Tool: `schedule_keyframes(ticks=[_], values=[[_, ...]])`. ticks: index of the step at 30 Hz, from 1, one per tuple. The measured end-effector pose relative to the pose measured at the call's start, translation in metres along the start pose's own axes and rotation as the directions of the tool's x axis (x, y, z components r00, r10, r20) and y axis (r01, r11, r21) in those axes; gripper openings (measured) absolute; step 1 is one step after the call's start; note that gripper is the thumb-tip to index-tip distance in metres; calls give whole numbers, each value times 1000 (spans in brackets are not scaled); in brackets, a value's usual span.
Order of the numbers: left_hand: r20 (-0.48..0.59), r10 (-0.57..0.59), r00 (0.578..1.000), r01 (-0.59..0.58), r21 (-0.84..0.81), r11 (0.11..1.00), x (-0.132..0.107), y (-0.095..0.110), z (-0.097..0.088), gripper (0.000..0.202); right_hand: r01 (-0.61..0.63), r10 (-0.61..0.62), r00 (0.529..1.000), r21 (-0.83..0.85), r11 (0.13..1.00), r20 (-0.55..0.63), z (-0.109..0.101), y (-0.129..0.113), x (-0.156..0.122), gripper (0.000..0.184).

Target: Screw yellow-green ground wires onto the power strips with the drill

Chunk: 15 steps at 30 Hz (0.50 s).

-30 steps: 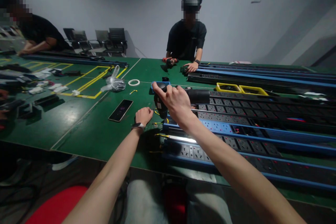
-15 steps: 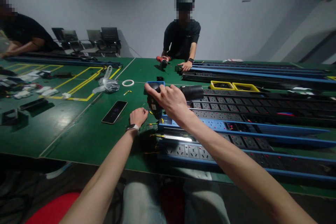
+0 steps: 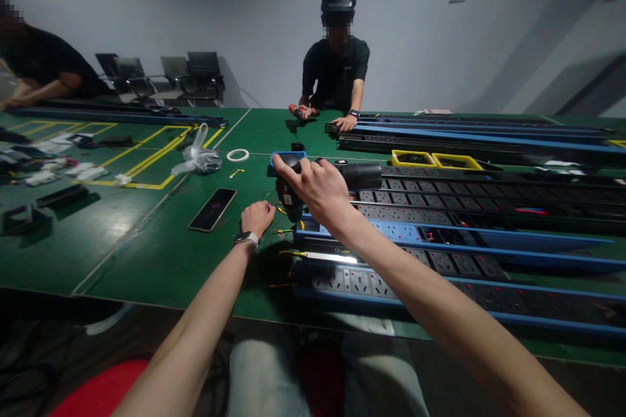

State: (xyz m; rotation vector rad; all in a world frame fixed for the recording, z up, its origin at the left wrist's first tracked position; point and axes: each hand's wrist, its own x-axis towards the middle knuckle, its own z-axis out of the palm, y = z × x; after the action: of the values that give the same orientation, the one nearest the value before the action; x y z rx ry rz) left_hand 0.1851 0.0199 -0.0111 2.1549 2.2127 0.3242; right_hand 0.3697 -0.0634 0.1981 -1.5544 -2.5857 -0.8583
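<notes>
My right hand is wrapped round a black cordless screwdriver, held over the left ends of the power strips with its narrower part pointing down. Close by on the left, my left hand rests low over the green table, its fingers curled in beside a short yellow-green wire. Whatever lies between those fingertips is too small to make out. Below the tool, a blue-edged power strip runs off to the right. Another socket strip lies nearer me, with a wire lug sticking out near its end.
Left of my hands lie a phone, a white ring, a loose wire and a plastic bag. Yellow bins stand behind the strips. Across the table, a co-worker holds a red drill; another person leans in at far left.
My hands and the screwdriver have barely moved. Across the table, the co-worker's head has shifted slightly left and the red drill has turned to point more sideways.
</notes>
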Motion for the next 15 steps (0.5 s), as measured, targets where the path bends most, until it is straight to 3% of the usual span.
schedule_keyframes(ticks=[8, 15], values=[[26, -22, 999, 22, -6, 1000, 0, 1, -2, 36, 96, -96, 995, -2, 995, 8, 2, 4, 2, 74], [27, -23, 999, 24, -15, 1000, 0, 2, -3, 36, 58, -58, 997, 4, 998, 52, -6, -2, 2, 73]])
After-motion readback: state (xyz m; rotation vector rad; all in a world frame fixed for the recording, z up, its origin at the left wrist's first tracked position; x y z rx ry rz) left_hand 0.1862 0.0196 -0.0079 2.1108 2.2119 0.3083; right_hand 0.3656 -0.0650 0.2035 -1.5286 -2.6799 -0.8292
